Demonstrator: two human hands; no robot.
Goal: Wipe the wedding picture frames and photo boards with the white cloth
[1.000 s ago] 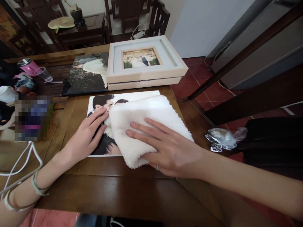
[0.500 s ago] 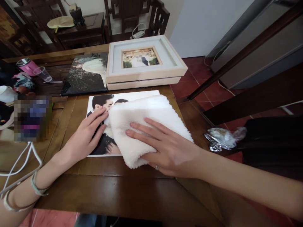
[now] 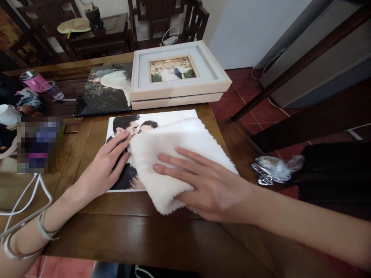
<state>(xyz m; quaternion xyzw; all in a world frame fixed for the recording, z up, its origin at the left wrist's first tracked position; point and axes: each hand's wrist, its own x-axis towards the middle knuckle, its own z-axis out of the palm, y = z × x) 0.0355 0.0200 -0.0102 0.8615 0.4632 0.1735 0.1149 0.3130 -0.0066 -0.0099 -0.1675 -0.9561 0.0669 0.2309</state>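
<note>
A photo print [image 3: 171, 116] of a couple lies flat on the wooden table, its right part hidden under a white fluffy cloth [image 3: 185, 135]. My right hand [image 3: 208, 181] presses the cloth onto the print, fingers stretched over it and thumb at the fold of its near edge. The cloth's near corner hangs past the print's lower edge onto the wood. My left hand [image 3: 107, 162] rests on the print's left side with fingers extended, its fingertips close to the cloth's left edge. It holds nothing.
Behind the print stand stacked pale wooden frames [image 3: 176, 92] and a dark photo panel [image 3: 107, 88]. To the left are a pink tumbler [image 3: 32, 81], a clear plastic cup [image 3: 52, 90], a white cup [image 3: 9, 115] and white cables [image 3: 36, 193]. A plastic bag [image 3: 274, 168] lies at right.
My right hand has slid the cloth slightly toward me, uncovering more of the second head in the print. My left hand has stayed in place.
</note>
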